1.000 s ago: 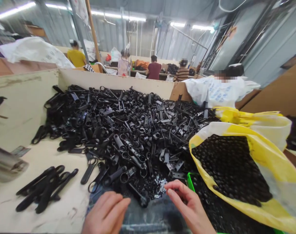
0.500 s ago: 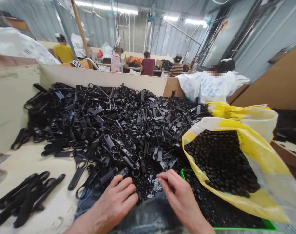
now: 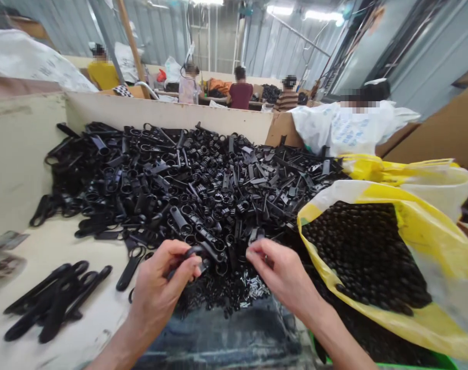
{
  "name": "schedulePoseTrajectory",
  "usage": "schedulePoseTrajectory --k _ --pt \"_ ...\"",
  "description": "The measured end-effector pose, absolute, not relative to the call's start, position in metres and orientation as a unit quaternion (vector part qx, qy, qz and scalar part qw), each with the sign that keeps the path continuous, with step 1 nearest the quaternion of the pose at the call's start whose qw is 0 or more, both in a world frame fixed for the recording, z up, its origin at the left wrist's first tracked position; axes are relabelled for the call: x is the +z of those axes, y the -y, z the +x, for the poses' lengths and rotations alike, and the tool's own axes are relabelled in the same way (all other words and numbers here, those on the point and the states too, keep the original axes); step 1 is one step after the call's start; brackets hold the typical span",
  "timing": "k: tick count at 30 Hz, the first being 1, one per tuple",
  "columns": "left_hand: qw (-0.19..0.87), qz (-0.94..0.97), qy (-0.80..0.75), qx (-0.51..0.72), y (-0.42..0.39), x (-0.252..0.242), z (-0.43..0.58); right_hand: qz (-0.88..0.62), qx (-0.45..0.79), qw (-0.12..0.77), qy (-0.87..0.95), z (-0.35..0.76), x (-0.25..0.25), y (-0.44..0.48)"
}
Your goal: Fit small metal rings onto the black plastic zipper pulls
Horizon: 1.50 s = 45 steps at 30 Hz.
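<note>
One black ringed part point(image 3: 196, 251) is pinched in the left hand point(image 3: 162, 280); the right hand point(image 3: 282, 264) has fingertips together, contents unclear. Silver pins point(image 3: 254, 289) lie at its eight o'clock. At the left's nine, a few handles point(image 3: 60, 302) on the worktop point(image 3: 91, 252) look finished; the vast heap point(image 3: 160, 174) at twelve seems left.

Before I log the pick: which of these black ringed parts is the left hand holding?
The black ringed part in the left hand, its curved end showing; the other visible ones lie in the large heap or lower-left pile.
</note>
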<state>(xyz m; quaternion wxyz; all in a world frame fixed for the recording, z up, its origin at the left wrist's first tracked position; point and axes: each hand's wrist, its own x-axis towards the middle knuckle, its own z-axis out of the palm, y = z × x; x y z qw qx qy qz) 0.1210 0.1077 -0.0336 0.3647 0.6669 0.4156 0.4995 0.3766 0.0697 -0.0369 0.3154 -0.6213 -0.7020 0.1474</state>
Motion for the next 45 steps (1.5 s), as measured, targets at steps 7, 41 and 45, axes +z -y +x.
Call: schedulePoseTrajectory --k 7,41,45 --pt "0.622 0.303 -0.542 0.477 -0.048 -0.042 0.102 -0.508 0.233 0.302 0.772 0.347 -0.098 0.005" --pt "0.826 0.235 -0.412 0.305 -0.003 -0.105 0.118 -0.462 0.339 0.386 0.723 0.316 -0.095 0.017" --pt "0.810 0.236 -0.421 0.333 -0.008 -0.096 0.135 -0.527 0.272 0.430 0.681 0.312 -0.114 0.026"
